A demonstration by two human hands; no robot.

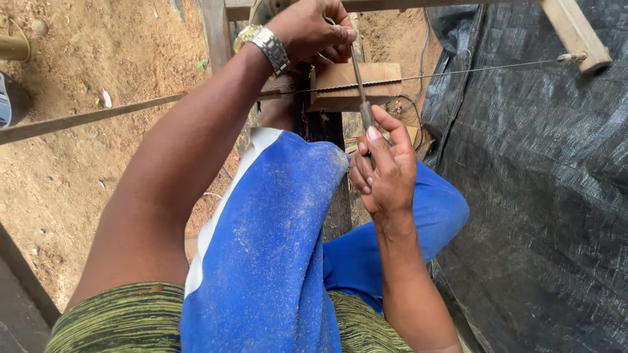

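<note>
Right, state as seen from the head cam:

- Sawdust-covered ground (98, 163) at left, a long band saw blade (91, 117) running across it toward the centre, toothed edge visible further right.
- Left hand (314, 29), metal wristwatch (265, 44) on the wrist, fingers closed around the top end of a thin metal file (358, 82).
- Blade passes through a wooden clamp block (353, 85); the file crosses it there, touching the teeth.
- Right hand (386, 170) closed on the file's lower handle end, just above the blue-trousered knee (275, 229).
- Black tarp (536, 183) at right, wooden frame bar (575, 33) above it.
- Progress: filing looks mid-stroke at the clamped section. Can't tell which teeth are already done; long stretches of blade on both sides.
</note>
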